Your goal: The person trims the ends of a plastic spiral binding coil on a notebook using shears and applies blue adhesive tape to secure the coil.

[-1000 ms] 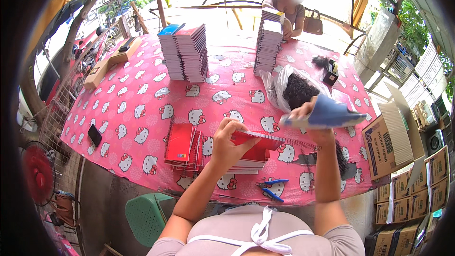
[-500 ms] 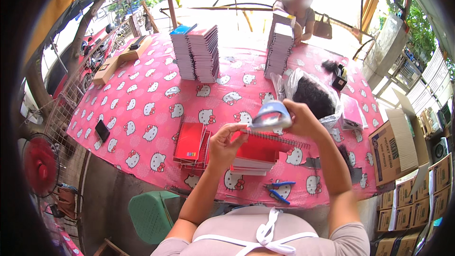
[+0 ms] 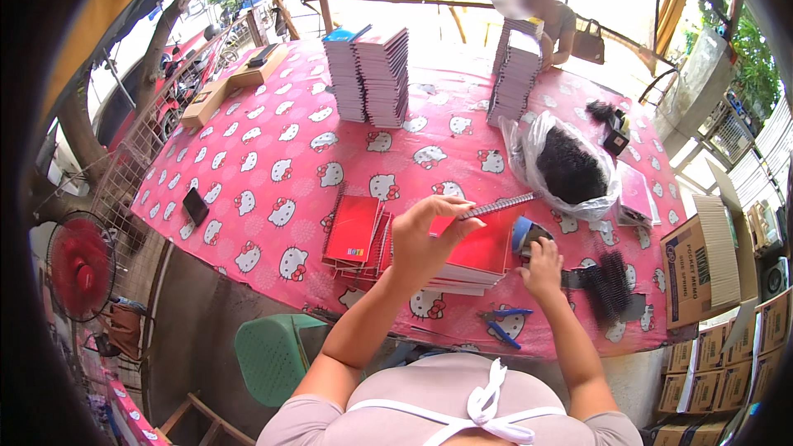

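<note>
My left hand (image 3: 423,239) is raised over a stack of red-covered notebooks (image 3: 487,254). Its thumb and fingers pinch one end of a dark spiral binding coil (image 3: 505,204), which points to the right. Down at the right side of that stack, my right hand (image 3: 543,266) has its fingers spread at the edge of a round blue-rimmed thing (image 3: 519,234), perhaps a roll of tape; the fingers partly hide it. More red spiral notebooks (image 3: 350,233) lie to the left of my left hand. Blue-handled pliers (image 3: 505,326) rest near the table's front edge.
Black coils (image 3: 610,289) lie at the right, below a plastic bag (image 3: 615,190) with dark contents. Tall notebook stacks (image 3: 384,74) (image 3: 514,74) stand farther back, a person (image 3: 562,25) behind the right one. A phone (image 3: 196,206) lies left; an open carton (image 3: 698,260) stands right.
My right hand has come down to the right of the red stack with the round blue-rimmed thing, away from my left hand. My left hand still pinches the coil, now tilted upward. The view has shifted.
</note>
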A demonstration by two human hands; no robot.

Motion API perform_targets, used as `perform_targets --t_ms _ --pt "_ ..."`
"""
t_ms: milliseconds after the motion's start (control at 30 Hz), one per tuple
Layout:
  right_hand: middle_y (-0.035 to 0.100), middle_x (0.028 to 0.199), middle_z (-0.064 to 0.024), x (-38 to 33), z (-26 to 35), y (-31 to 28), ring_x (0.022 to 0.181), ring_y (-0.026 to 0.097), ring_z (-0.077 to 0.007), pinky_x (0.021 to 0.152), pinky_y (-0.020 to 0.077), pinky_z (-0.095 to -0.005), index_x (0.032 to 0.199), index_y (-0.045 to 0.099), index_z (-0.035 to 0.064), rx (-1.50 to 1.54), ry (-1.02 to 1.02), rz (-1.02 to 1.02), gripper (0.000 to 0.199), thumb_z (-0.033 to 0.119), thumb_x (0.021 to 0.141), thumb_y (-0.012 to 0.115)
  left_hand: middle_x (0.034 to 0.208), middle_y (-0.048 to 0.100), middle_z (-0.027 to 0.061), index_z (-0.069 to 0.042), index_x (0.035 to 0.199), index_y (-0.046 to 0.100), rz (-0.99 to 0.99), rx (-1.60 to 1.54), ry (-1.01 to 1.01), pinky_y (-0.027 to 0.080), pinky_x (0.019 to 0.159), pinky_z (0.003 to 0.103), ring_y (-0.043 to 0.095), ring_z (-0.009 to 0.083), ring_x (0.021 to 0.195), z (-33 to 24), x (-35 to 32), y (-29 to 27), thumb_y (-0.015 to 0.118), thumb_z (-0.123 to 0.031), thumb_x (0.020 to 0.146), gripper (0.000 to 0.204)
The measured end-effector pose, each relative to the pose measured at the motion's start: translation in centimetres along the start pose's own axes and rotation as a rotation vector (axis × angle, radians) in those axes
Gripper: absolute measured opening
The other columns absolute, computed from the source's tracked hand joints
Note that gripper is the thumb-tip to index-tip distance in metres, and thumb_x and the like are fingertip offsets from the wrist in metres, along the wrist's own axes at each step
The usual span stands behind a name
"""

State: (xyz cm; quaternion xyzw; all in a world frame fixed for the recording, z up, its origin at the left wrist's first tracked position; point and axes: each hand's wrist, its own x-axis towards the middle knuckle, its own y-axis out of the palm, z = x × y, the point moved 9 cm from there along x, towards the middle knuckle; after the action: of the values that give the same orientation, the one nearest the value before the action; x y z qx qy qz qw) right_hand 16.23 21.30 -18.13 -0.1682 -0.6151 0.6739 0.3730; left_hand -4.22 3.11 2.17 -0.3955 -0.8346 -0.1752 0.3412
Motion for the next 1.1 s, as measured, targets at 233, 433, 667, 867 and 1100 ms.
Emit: perform_targets --t_ms 233,433,667,867,1100 --pt "0.055 0.107 -0.0117 -11.0 6.3 -2.5 0.102 0.051 -0.0321 0.087 0.0388 -0.0456 0.113 0.056 0.0069 0.151 -0.128 0.039 0.046 0.03 0.076 0.074 0.093 0.068 0.0115 -0.004 0.097 0.066 0.359 0.363 0.2 0.056 0.073 0.033 0.068 0.0244 0.082 -2.7 -4.6 4.3 0.076 -0.001 0.076 0.024" --pt "0.06 0.102 -0.0153 -8.7 9.4 -13.3 0.092 0.059 -0.0339 0.079 0.0486 -0.042 0.118 0.055 0.0017 0.779 -0.019 -0.021 0.04 0.018 0.084 0.068 0.095 0.067 0.0126 0.0 0.087 0.067 0.098 0.325 0.055 0.056 0.069 0.029 0.067 0.0198 0.082 -2.1 -5.4 3.1 0.08 0.004 0.07 0.022" --pt "0.065 0.09 -0.0144 -5.9 12.1 -14.1 0.079 0.065 -0.0273 0.07 0.0518 -0.036 0.115 0.057 -0.0005 0.998 0.061 0.017 0.038 0.017 0.084 0.071 0.095 0.068 0.0147 0.002 0.086 0.068 0.096 0.328 0.128 0.055 0.07 0.029 0.068 0.0222 0.084 -2.8 -5.8 3.7 0.077 0.008 0.068 0.021" --pt "0.067 0.095 -0.0119 -7.2 10.9 -7.6 0.084 0.065 -0.0207 0.073 0.0523 -0.0321 0.111 0.06 -0.0026 1.533 0.273 0.359 0.033 0.024 0.091 0.065 0.095 0.067 0.0126 0.001 0.09 0.069 0.091 0.348 0.284 0.054 0.073 0.034 0.066 0.0267 0.082 -4.6 -5.5 2.9 0.071 0.009 0.072 0.02" --pt "0.057 0.116 -0.0167 -11.2 4.3 -2.4 0.11 0.054 -0.0327 0.104 0.0348 -0.046 0.111 0.062 0.0043 0.239 -0.134 -0.034 0.047 0.026 0.071 0.078 0.099 0.065 0.0101 -0.002 0.103 0.062 -0.542 0.328 -0.018 0.046 0.089 0.032 0.06 0.0181 0.095 -5.5 -3.3 -10.2 0.064 -0.005 0.087 0.016"
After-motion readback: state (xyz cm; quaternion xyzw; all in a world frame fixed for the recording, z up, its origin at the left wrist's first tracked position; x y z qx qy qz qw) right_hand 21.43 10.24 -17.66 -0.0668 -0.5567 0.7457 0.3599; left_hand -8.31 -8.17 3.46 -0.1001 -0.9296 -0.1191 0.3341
